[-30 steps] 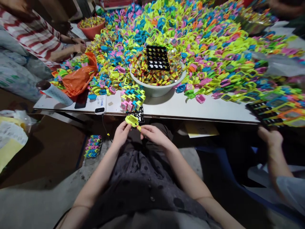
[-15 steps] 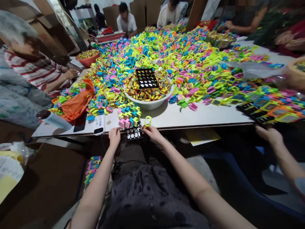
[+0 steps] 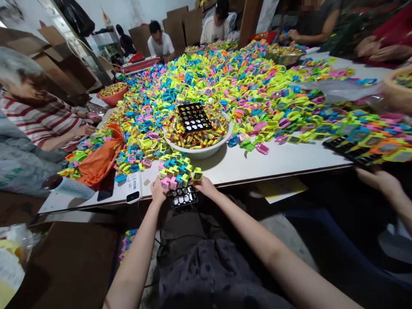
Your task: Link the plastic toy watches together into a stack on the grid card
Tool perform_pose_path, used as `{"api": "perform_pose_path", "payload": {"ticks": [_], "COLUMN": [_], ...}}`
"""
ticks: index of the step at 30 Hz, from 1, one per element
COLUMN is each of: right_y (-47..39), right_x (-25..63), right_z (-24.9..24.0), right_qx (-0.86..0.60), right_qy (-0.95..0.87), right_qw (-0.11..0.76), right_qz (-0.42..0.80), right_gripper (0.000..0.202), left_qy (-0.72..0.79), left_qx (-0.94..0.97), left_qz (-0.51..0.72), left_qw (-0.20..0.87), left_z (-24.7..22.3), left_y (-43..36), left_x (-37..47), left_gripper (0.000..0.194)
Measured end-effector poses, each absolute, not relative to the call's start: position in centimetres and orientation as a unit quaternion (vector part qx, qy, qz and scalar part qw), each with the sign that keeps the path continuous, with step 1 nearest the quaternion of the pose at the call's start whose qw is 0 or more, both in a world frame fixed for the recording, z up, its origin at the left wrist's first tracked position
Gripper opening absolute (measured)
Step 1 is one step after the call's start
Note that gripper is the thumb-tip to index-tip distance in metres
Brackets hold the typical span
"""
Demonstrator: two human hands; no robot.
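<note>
My left hand [image 3: 158, 189] grips the left edge of a black plastic tray [image 3: 184, 199] with round holes, held at the table's front edge. Yellow, blue and pink toy watches [image 3: 175, 169] fill the tray's far part; its near rows show open holes. Between the fingers of my right hand [image 3: 206, 187] is a yellow toy watch [image 3: 197, 174], upright beside the tray's right side. Just beyond stands a white bowl [image 3: 201, 153] of small wrapped candies [image 3: 210, 138], with a second black tray [image 3: 194, 117] lying on top.
A big heap of toy watches [image 3: 251, 81] covers much of the table [image 3: 277, 161]. Left are an orange bag [image 3: 101, 161], a tumbler [image 3: 72, 187], a dark phone [image 3: 106, 186] and a white device [image 3: 133, 186]. At right, a co-worker's hand [image 3: 381, 182] holds a loaded tray [image 3: 350, 152]. Others sit around.
My right hand has brought the yellow toy watch closer against the tray and turned its square face toward me. The left hand stays on the tray. The whole view has tilted up slightly.
</note>
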State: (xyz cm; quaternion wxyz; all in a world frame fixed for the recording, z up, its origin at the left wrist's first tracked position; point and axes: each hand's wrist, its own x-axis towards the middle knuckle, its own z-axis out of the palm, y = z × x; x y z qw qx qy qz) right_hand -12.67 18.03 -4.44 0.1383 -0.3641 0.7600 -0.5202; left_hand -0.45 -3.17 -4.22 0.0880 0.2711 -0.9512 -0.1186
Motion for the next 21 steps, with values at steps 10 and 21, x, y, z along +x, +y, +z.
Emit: {"api": "perform_pose_path", "payload": {"ticks": [10,21], "right_y": [17.1,17.0], "right_x": [-12.3,-12.3], "right_z": [-4.4,-4.8], "right_qx": [-0.48,-0.53], "right_qy": [0.786,0.76], "right_qw": [0.051,0.038], "right_qz": [-0.387,-0.373], "right_gripper": [0.017,0.023], "left_qy": [-0.967,-0.969], "left_qx": [0.243,0.234], "left_qz": [-0.048,-0.049], "left_qw": [0.056,0.062], "left_z": [-4.1,-3.8], "left_y": [-3.1,-2.9], "left_x": [-0.2,-0.3], "left_gripper": [0.038,0.039]}}
